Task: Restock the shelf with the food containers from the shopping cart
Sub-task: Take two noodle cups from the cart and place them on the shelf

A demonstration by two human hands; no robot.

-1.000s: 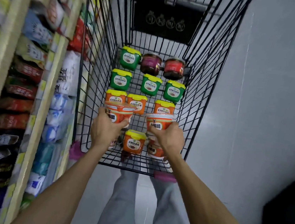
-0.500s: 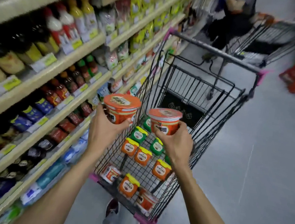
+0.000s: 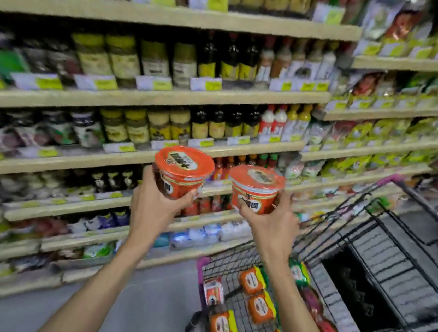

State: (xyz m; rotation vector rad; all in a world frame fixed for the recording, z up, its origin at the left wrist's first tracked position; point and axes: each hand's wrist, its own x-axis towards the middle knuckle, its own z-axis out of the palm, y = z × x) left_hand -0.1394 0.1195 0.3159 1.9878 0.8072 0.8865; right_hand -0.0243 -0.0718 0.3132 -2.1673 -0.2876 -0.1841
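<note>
A round orange plastic food tub (image 3: 181,172) is clasped in the left grip (image 3: 153,207), a second orange tub (image 3: 254,190) in the right grip (image 3: 271,223), both raised before the beige shelf (image 3: 192,98). A free gap is likely needed next.

No writing is legible; motion blur smears everything. The left orange tub (image 3: 184,162) and right orange tub (image 3: 256,177) bear dark lid characters, too blurred to read. Yellow price tags (image 3: 161,84) on the shelf (image 3: 220,98) and oval labels on the cart containers (image 3: 260,307) are equally unreadable.
</note>
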